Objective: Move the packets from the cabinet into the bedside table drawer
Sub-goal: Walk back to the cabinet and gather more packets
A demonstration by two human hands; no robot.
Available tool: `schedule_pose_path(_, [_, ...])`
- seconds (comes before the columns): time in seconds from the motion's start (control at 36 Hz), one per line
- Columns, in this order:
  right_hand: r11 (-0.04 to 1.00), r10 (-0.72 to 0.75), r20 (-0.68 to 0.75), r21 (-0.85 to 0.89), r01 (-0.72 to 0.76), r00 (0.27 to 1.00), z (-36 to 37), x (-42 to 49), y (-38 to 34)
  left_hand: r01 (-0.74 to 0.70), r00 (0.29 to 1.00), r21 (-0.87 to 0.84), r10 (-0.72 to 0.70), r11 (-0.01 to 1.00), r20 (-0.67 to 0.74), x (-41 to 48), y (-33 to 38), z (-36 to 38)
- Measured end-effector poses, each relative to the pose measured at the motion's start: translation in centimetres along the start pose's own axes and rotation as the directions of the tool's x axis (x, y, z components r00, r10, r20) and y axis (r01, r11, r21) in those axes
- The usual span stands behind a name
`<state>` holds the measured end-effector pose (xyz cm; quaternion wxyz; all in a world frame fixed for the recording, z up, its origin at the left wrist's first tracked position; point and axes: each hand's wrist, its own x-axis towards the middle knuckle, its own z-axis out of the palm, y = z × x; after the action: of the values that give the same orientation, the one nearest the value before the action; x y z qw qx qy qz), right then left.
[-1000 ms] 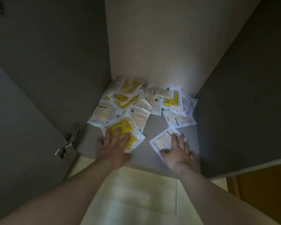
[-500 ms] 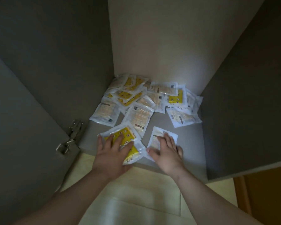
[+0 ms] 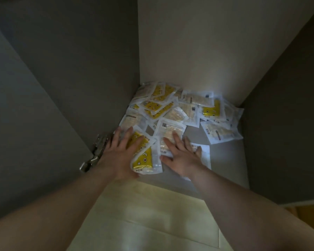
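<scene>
**First:** What are the hands doing?

**Second:** Both reach into an open cabinet (image 3: 188, 42). The left hand (image 3: 120, 154) lies flat with its fingers (image 3: 128, 134) straight and spread. It presses on a yellow packet (image 3: 145, 160) that sits under those fingers and just to their right. The right hand (image 3: 181, 157) is flat too, its fingers (image 3: 176, 140) splayed over a pale packet (image 3: 170, 131). Neither hand grips or pinches anything.

**First:** Why flat rather than grasping?

**Second:** My guess is that the packets are thin, slick and scattered. Open palms can rake them into a stack before lifting. The hands sit close together with the yellow packet between them, which suits a sweeping-together move.

**First:** Where are the rest?

**Second:** The main heap of packets (image 3: 179, 107) lies beyond the fingertips. It overlaps itself in the back corner of the cabinet's shelf (image 3: 225, 160). One white packet (image 3: 205, 156) lies partly under the right palm, to the right of those fingers.

**First:** And the drawer?

**Second:** It is not in view, so I judge nearly all of the job is still to do.

**First:** Anything else nearby?

**Second:** A metal hinge (image 3: 96, 153) sits just left of the left fingers, on the open door (image 3: 25, 133). A pale floor (image 3: 152, 223) shows below the wrists.
</scene>
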<state>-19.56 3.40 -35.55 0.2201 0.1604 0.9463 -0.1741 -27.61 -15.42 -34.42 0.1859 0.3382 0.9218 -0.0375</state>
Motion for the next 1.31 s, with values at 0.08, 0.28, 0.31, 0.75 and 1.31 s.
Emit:
schedule_pose_path(0.08, [0.999,-0.032,-0.075,-0.025,0.03,0.997,1.3,-0.9,1.4,-0.024,0.995,0.015,0.023,1.0,0.101,1.7,-0.6,-0.1])
schedule_pose_path(0.28, [1.0,-0.03,-0.126,-0.009,0.029,0.992,1.9,-2.7,3.4,-0.02,0.975,0.048,0.009,0.999,0.222,2.6,0.0,-1.3])
schedule_pose_path(0.31, [1.0,-0.025,-0.127,0.0,0.026,0.992,2.1,-3.1,3.6,-0.03,0.979,0.067,0.016,0.997,0.202,2.3,0.3,-1.4])
schedule_pose_path(0.75, [0.986,0.094,-0.046,-0.132,-0.099,0.994,3.1,-6.1,4.9,-0.061,0.993,0.005,0.06,0.998,0.1,2.9,1.3,-0.3])
schedule_pose_path(1.31, [0.982,-0.182,-0.418,-0.04,0.183,0.89,6.4,-7.2,3.4,-0.182,0.923,0.022,0.179,0.983,-0.34,-3.7,6.1,5.9])
